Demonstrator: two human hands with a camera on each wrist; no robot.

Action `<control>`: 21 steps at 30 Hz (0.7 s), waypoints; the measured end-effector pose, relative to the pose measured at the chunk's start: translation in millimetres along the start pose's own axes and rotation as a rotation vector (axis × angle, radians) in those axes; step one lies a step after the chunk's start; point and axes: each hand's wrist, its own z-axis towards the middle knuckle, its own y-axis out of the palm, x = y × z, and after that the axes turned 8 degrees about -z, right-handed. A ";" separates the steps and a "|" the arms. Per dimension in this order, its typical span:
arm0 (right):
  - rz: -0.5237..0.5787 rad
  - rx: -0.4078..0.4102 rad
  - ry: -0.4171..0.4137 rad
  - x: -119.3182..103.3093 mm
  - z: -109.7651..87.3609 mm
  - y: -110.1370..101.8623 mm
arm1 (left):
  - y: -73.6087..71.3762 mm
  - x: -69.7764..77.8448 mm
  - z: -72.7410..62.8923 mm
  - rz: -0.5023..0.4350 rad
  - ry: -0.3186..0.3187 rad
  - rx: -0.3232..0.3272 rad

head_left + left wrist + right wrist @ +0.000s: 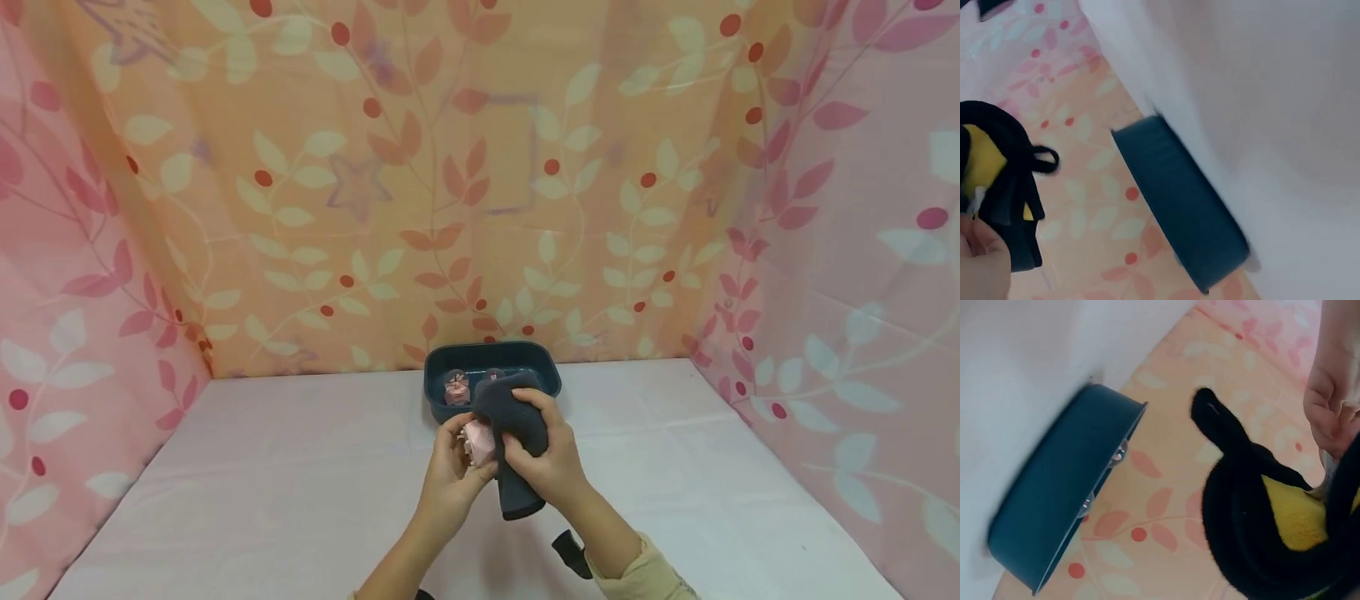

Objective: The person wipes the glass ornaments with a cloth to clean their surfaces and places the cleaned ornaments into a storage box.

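My left hand (447, 475) holds a small pale-pink object (480, 442) with an ornate edge, low in front of the tray. My right hand (553, 462) grips a folded cloth (521, 425), dark grey outside, and presses it against the pink object's right side. In the right wrist view, the cloth shows a yellow inner face (1297, 515) and dark edging. The cloth covers part of the pink object. Just behind both hands stands a dark teal tray (438, 410). A pink ornament under a clear dome (457, 389) sits in it, with another beside it (492, 375) partly hidden by the cloth.
A white-covered table (300, 475) spreads out around the tray. Leaf-patterned curtains (420, 208) close off the back and both sides. A small black piece (572, 554) lies near my right forearm, and another dark bit shows at the bottom edge.
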 end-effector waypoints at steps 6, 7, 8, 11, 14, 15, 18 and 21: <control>-0.081 0.078 -0.148 3.6 0.9 -4.1 | -1.6 10.7 6.2 -0.033 -0.261 -0.024; -0.096 0.080 -0.180 4.7 1.3 -4.8 | -1.9 12.9 6.9 -0.036 -0.280 -0.037; -0.107 0.078 -0.214 6.0 1.5 -5.4 | -2.2 14.5 7.5 -0.037 -0.298 -0.046; -0.128 0.067 -0.284 8.5 1.2 -5.5 | -1.5 16.7 8.0 -0.059 -0.296 -0.082; -0.133 0.077 -0.307 10.6 -0.5 -4.1 | 0.2 15.3 7.0 -0.050 -0.263 -0.101; -0.130 0.088 -0.296 10.7 -1.2 -3.3 | 0.7 14.6 6.3 -0.051 -0.255 -0.099; -0.089 0.130 -0.233 11.1 -2.8 -0.6 | 1.4 12.5 4.7 -0.055 -0.250 -0.081; -0.053 0.182 -0.131 8.7 -4.4 2.1 | 2.0 10.8 3.9 -0.069 -0.270 -0.062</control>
